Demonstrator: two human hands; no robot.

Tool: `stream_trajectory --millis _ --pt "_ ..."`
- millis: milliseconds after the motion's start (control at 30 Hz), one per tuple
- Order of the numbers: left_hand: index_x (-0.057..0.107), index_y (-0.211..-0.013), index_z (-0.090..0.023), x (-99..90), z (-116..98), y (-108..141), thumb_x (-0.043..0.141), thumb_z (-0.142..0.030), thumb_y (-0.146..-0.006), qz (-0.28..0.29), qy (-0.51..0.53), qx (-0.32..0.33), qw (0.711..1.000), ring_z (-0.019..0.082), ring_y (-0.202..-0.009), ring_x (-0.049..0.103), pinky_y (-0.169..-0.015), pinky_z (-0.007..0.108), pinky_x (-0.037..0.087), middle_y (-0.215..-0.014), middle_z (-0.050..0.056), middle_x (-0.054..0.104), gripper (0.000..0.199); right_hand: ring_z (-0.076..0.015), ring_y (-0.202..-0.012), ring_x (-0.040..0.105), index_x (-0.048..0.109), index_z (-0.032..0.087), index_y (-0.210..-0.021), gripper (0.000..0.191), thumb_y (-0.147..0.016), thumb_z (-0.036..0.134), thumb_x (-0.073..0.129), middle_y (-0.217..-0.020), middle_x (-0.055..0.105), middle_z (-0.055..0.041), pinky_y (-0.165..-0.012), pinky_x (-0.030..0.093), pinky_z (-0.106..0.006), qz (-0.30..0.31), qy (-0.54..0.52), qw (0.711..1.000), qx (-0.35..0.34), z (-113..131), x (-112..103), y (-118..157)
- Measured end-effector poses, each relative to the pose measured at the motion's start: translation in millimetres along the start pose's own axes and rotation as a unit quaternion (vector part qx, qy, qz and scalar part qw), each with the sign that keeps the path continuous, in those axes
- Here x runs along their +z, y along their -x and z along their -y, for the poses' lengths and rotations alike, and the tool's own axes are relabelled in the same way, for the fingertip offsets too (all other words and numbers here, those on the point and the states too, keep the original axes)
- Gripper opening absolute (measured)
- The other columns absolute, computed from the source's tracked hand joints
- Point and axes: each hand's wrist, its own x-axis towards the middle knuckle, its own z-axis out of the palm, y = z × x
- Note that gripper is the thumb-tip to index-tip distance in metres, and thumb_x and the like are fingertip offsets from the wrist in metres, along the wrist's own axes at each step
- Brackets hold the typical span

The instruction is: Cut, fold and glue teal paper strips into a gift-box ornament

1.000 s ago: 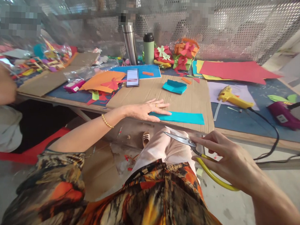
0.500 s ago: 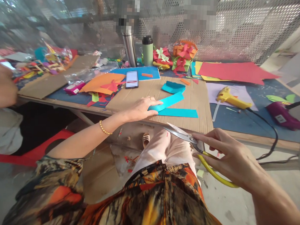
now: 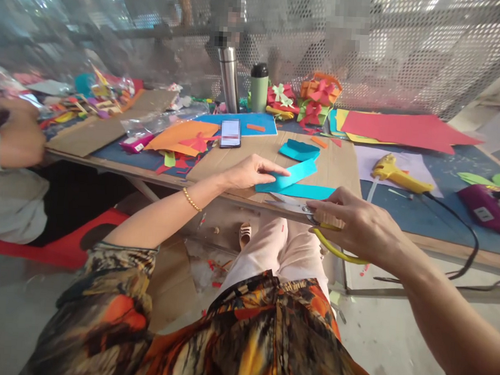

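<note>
My left hand [image 3: 253,174] is at the folded left end of a bright blue paper strip [image 3: 300,173], thumb and index finger stretched out and apart, their tips at the paper. One arm of the strip runs flat along the cardboard [image 3: 209,161]; the other slants up to the right. My right hand [image 3: 352,217] is closed around yellow-handled scissors [image 3: 305,208]. Their blades are parted and point left, just below the strip at the table's front edge. Whether they touch the paper I cannot tell. Behind the strip lies a darker blue folded paper piece [image 3: 297,150].
A yellow glue gun [image 3: 402,175] with a black cord lies on the right, near red sheets [image 3: 405,128]. A phone [image 3: 230,134], a steel flask [image 3: 229,79], a green bottle [image 3: 259,88] and paper-flower pieces [image 3: 315,99] stand or lie behind. Another person's arm [image 3: 20,136] is at far left.
My right hand has brought the scissors up and left, close to the blue strip. My left index finger has stretched further right over the paper. The whole view has shifted slightly.
</note>
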Motion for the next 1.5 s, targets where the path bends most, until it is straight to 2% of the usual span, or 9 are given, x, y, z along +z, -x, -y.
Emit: stream_trajectory --millis 133,333,467,600,867,1033,1267,1400,1500 --pt "0.082 -0.121 -0.018 -2.3 0.9 -2.8 0.070 -0.012 -0.087 -0.007 0.022 -0.003 1.000 0.023 -0.116 0.076 -0.105 0.035 0.058 -0.126 0.009 0.080 0.036 -0.0144 -0.064 0.057 0.082 0.031 -0.120 0.031 -0.091 0.034 0.070 -0.095 0.067 -0.0062 -0.053 0.035 -0.027 -0.010 0.000 1.000 -0.001 -0.6 -0.1 0.9" --pt "0.083 -0.118 -0.019 -5.5 -1.1 -4.4 0.071 -0.010 -0.086 0.051 -0.001 -0.012 0.999 0.020 -0.111 0.076 -0.101 0.031 0.059 -0.123 0.006 0.082 0.035 -0.0150 -0.064 0.060 0.083 0.031 -0.118 0.030 -0.090 0.034 0.073 -0.095 0.069 -0.0058 -0.053 0.036 -0.028 -0.002 0.009 1.000 0.017 1.3 -2.0 1.4" --pt "0.082 -0.122 -0.019 -4.3 -8.2 -5.4 0.069 -0.010 -0.088 0.101 0.008 -0.014 0.995 0.019 -0.112 0.075 -0.101 0.030 0.058 -0.126 0.006 0.081 0.037 -0.0163 -0.069 0.065 0.082 0.029 -0.118 0.031 -0.089 0.034 0.074 -0.103 0.072 -0.0079 -0.052 0.037 -0.027 0.005 0.005 1.000 0.006 0.6 2.4 -4.2" --pt "0.081 -0.123 -0.018 -2.6 -8.8 -8.1 0.065 -0.008 -0.090 0.112 -0.016 -0.024 0.993 0.018 -0.113 0.075 -0.102 0.029 0.056 -0.127 0.005 0.080 0.038 -0.0143 -0.065 0.062 0.082 0.029 -0.118 0.030 -0.091 0.032 0.070 -0.100 0.070 -0.0073 -0.050 0.037 -0.026 0.017 0.003 1.000 -0.014 2.3 0.1 -1.6" --pt "0.080 -0.124 -0.020 -3.7 -7.3 -10.0 0.065 -0.009 -0.091 0.127 -0.036 -0.023 0.991 0.018 -0.118 0.073 -0.105 0.029 0.055 -0.130 0.005 0.079 0.038 -0.0160 -0.062 0.066 0.081 0.028 -0.121 0.037 -0.085 0.022 0.073 -0.096 0.069 -0.0051 -0.047 0.044 -0.026 -0.037 -0.006 0.999 -0.029 12.2 -18.2 19.2" --pt "0.080 -0.124 -0.021 -4.5 -7.5 -10.8 0.066 -0.010 -0.091 0.140 -0.009 -0.014 0.990 0.018 -0.120 0.072 -0.107 0.029 0.054 -0.130 0.004 0.079 0.038 -0.0175 -0.061 0.065 0.081 0.029 -0.120 0.037 -0.083 0.022 0.075 -0.094 0.069 -0.0056 -0.046 0.039 -0.027 -0.028 0.025 0.999 -0.024 10.0 -9.8 17.7" --pt "0.079 -0.127 -0.022 -4.5 -7.6 -10.7 0.063 -0.012 -0.093 0.158 0.006 -0.019 0.987 0.018 -0.126 0.069 -0.111 0.030 0.051 -0.135 0.003 0.077 0.039 -0.0179 -0.067 0.067 0.080 0.031 -0.123 0.035 -0.089 0.030 0.074 -0.098 0.069 -0.0068 -0.052 0.038 -0.027 0.005 -0.012 1.000 -0.002 4.8 1.3 13.7" --pt "0.077 -0.132 -0.020 2.7 -10.3 -11.9 0.062 -0.013 -0.092 0.173 -0.021 -0.012 0.985 0.018 -0.118 0.070 -0.105 0.030 0.053 -0.131 0.004 0.078 0.043 -0.0192 -0.072 0.067 0.081 0.031 -0.121 0.031 -0.091 0.031 0.070 -0.100 0.069 -0.0077 -0.055 0.038 -0.028 0.010 -0.019 1.000 0.004 11.2 8.3 5.8" --pt "0.071 -0.140 -0.023 6.2 -10.0 -9.3 0.063 -0.018 -0.092 0.156 -0.090 0.029 0.983 0.021 -0.116 0.068 -0.105 0.035 0.052 -0.129 0.006 0.077 0.049 -0.0192 -0.073 0.065 0.081 0.032 -0.120 0.032 -0.090 0.029 0.072 -0.100 0.068 -0.0075 -0.055 0.035 -0.028 -0.002 -0.003 1.000 -0.001 16.8 14.4 0.4"
